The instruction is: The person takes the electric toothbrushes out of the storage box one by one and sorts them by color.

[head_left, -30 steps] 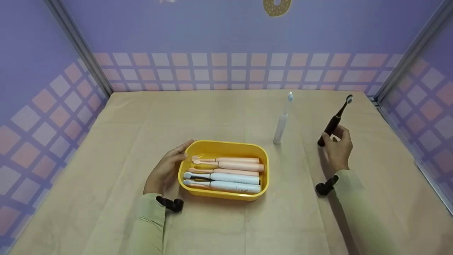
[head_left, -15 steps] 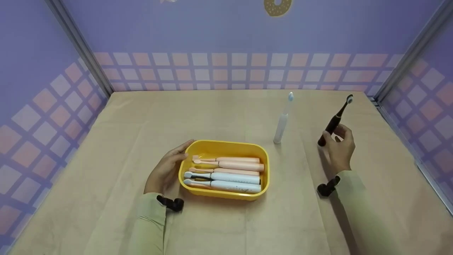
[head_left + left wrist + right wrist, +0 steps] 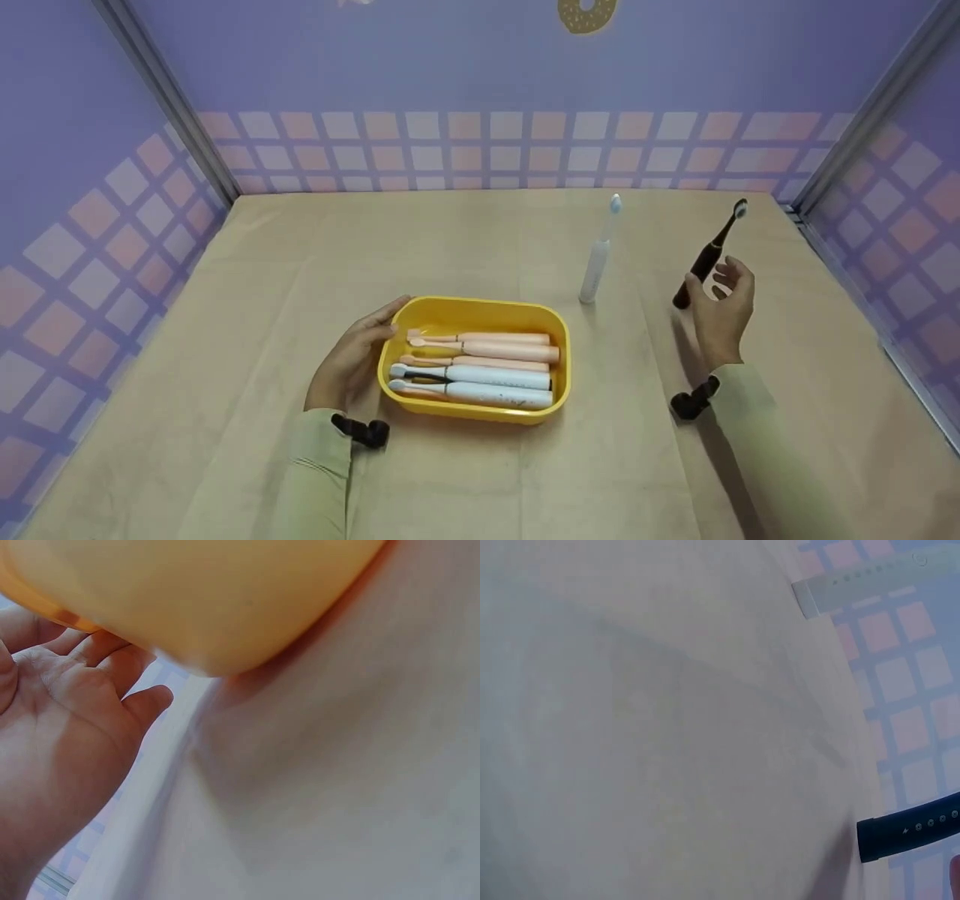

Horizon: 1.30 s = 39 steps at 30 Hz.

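Note:
My left hand [image 3: 349, 360] grips the left end of a yellow plastic bin [image 3: 480, 414], thumb over the rim and fingers around the outside. In the left wrist view, the bin's wall [image 3: 225, 600] hides the fingertips. Several electric toothbrushes, pink and white, lie side by side in the bin. A black electric toothbrush [image 3: 703, 266] stands upright at the right of the table. Around its handle, my right hand [image 3: 721, 319] has parted thumb and fingers, the fingers clear of it; whether the thumb touches is unclear. A white electric toothbrush [image 3: 595, 271] stands upright to its left.
A cream cloth [image 3: 420, 240] covers the table. Purple walls with a pink and white tile pattern [image 3: 465, 150] close off the back and both sides. Metal corner posts [image 3: 161, 90] rise at the back corners.
My right fingers have opened away from the black toothbrush, which stays standing in the same spot. The left hand and the bin have not moved.

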Each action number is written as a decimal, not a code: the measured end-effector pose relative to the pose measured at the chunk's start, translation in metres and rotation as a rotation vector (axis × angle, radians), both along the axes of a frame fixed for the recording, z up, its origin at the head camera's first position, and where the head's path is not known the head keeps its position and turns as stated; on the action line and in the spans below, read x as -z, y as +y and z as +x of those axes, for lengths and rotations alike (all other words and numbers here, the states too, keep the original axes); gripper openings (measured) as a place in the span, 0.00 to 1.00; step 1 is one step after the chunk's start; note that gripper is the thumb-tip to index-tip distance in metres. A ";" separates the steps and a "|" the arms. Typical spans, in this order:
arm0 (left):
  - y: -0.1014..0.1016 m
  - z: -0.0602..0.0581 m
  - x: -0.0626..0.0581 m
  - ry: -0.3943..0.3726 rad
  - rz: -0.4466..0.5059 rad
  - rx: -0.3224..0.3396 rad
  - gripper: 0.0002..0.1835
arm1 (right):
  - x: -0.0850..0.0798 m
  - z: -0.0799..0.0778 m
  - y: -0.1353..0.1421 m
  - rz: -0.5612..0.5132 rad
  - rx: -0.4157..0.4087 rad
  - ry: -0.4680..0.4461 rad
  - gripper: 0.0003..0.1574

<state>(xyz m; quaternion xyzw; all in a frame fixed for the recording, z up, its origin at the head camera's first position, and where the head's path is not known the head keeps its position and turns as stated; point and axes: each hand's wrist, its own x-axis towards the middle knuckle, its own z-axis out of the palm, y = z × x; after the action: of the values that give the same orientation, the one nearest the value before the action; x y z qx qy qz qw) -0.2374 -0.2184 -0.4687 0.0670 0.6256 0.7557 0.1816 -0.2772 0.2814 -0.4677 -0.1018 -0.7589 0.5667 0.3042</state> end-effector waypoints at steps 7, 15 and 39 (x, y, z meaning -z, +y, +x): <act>0.000 0.000 0.000 0.014 0.009 0.028 0.31 | -0.002 0.001 -0.002 0.003 0.047 0.107 0.32; -0.002 0.000 -0.001 0.030 -0.006 0.033 0.32 | -0.008 0.004 -0.009 -0.007 0.028 0.171 0.27; 0.000 0.000 -0.001 0.016 -0.024 0.015 0.32 | -0.042 0.020 -0.065 0.037 -0.298 0.282 0.21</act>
<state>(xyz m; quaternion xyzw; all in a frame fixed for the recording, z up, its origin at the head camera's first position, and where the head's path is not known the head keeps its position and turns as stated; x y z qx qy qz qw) -0.2372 -0.2183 -0.4673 0.0754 0.6356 0.7462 0.1831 -0.2572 0.2162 -0.4253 0.0976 -0.7258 0.6001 0.3218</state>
